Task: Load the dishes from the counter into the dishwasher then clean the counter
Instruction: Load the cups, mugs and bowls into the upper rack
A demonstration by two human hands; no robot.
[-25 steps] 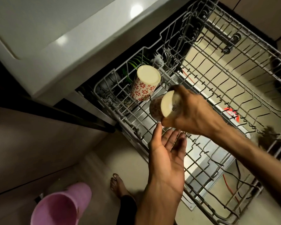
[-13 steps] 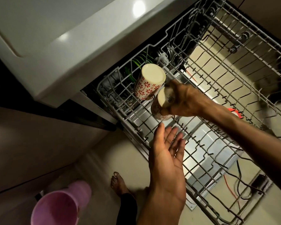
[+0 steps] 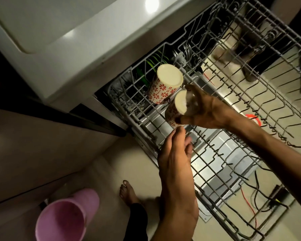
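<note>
My right hand (image 3: 205,110) grips an upturned red-flowered ceramic cup (image 3: 175,112), apparently just above the grey wire rack (image 3: 215,153), beside its tilted twin cup (image 3: 165,84); left hand (image 3: 175,153) relaxed, empty, just below.

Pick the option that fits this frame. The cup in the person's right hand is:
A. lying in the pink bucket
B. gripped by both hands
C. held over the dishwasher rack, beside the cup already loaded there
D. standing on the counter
C: the right hand grips the cup above the rack, next to the loaded cup; the left hand is open below it.
</note>
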